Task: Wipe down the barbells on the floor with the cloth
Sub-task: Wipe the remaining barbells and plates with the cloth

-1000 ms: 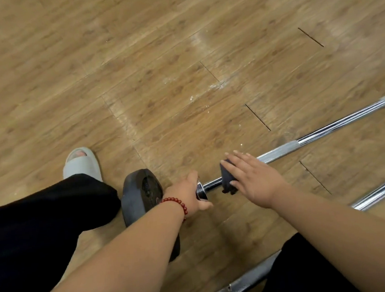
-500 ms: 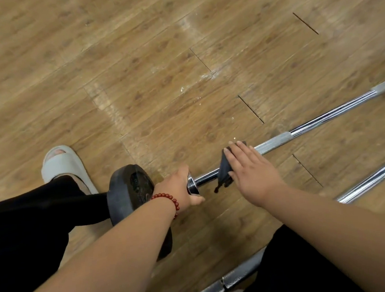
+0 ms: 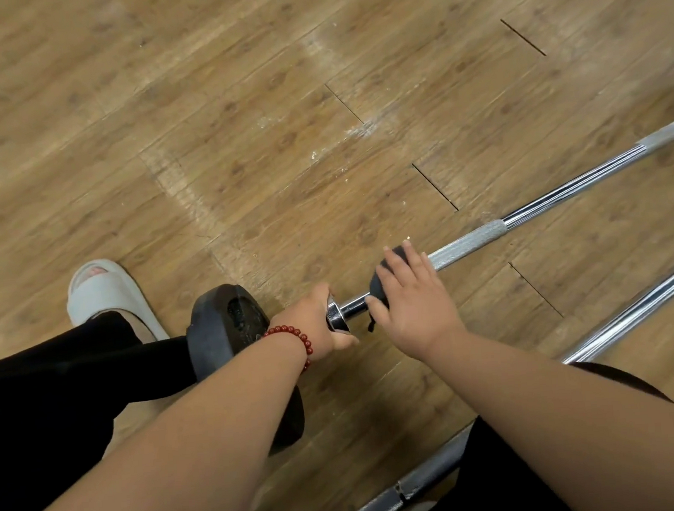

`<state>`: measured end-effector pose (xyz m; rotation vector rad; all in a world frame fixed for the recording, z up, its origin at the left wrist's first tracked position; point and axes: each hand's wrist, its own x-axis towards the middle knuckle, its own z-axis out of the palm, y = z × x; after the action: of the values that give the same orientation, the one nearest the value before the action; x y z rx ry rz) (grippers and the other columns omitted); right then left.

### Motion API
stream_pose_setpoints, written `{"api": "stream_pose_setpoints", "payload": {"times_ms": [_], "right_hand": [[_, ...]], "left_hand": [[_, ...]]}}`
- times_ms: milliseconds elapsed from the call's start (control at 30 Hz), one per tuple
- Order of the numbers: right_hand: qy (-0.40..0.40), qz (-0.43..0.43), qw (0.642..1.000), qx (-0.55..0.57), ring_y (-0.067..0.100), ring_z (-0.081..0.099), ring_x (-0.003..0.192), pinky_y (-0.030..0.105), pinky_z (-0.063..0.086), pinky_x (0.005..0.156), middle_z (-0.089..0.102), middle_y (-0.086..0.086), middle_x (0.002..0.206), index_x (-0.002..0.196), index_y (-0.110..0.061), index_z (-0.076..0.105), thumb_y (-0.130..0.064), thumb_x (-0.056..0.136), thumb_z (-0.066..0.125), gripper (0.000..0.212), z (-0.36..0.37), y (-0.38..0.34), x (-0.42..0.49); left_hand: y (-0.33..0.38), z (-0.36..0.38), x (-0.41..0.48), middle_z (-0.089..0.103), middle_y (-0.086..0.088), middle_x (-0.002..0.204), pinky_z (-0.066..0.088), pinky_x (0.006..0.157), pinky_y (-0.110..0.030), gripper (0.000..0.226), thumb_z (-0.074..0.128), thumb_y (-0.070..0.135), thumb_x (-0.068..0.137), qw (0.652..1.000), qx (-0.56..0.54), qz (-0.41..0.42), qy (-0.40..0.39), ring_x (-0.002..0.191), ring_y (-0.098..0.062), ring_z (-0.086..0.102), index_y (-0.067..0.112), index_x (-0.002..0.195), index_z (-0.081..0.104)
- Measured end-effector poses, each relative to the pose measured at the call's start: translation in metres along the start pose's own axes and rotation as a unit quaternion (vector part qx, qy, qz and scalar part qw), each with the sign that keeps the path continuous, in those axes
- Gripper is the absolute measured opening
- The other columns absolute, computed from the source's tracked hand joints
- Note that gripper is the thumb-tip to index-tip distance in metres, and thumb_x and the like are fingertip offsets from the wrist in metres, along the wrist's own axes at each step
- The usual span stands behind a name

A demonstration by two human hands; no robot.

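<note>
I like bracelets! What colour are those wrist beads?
The bead bracelet is dark red; head view.

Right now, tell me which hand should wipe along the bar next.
Right. The right hand holds the cloth on the bar beside the knurled section; the left hand grips the collar end.

Cloth [image 3: 382,279] on the barbell shaft [image 3: 467,246], right of the weight plate [image 3: 220,333]; second bar [image 3: 634,312] nearer, alongside
</note>
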<state>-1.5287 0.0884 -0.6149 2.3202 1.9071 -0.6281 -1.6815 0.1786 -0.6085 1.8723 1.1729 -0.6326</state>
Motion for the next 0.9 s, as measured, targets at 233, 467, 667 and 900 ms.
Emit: {"api": "stream_pose_setpoints", "payload": {"times_ms": [233, 467, 667, 900], "right_hand": [[0.127, 0.170, 0.975, 0.061, 0.030, 0.015, 0.146, 0.043, 0.006, 0.118, 0.036, 0.009, 0.151, 0.123, -0.012, 0.058, -0.031, 0.096, 0.025, 0.046, 0.006, 0.031, 0.009], [0.083, 0.006, 0.996, 0.011, 0.028, 0.022, 0.145, 0.040, 0.007, 0.119, 0.039, 0.005, 0.151, 0.136, -0.014, 0.052, -0.035, 0.098, 0.020, 0.054, 0.026, -0.031, -0.004], [0.149, 0.169, 0.971, 0.078, 0.033, 0.034, 0.138, 0.037, 0.011, 0.116, 0.049, 0.016, 0.139, 0.126, -0.005, 0.058, -0.027, 0.093, 0.021, 0.054, 0.014, 0.030, 0.015], [0.143, 0.109, 0.982, 0.063, 0.026, 0.020, 0.142, 0.043, 0.023, 0.109, 0.037, 0.007, 0.152, 0.136, -0.014, 0.051, -0.031, 0.096, 0.026, 0.051, 0.050, -0.045, -0.007]], "left_hand": [[0.002, -0.003, 0.001, 0.060, -0.002, 0.107, 0.050, 0.080, -0.035, 0.065, 0.029, 0.066, 0.092, 1.000, -0.027, -0.006, 0.006, 0.092, -0.019, 0.060, 0.017, 0.133, 0.039], [0.009, 0.016, -0.001, 0.056, 0.001, 0.080, 0.051, 0.070, -0.037, 0.044, 0.013, 0.040, 0.102, 0.986, 0.040, 0.004, 0.163, 0.074, -0.019, 0.058, 0.018, 0.105, 0.051], [0.005, 0.015, 0.005, 0.054, -0.001, 0.071, 0.051, 0.067, -0.038, 0.044, 0.010, 0.039, 0.102, 0.989, 0.038, 0.007, 0.146, 0.066, -0.021, 0.056, 0.018, 0.087, 0.046], [0.003, 0.017, 0.009, 0.055, 0.000, 0.075, 0.052, 0.074, -0.040, 0.044, 0.011, 0.040, 0.101, 0.988, 0.034, 0.006, 0.151, 0.069, -0.019, 0.057, 0.020, 0.091, 0.049]]}}
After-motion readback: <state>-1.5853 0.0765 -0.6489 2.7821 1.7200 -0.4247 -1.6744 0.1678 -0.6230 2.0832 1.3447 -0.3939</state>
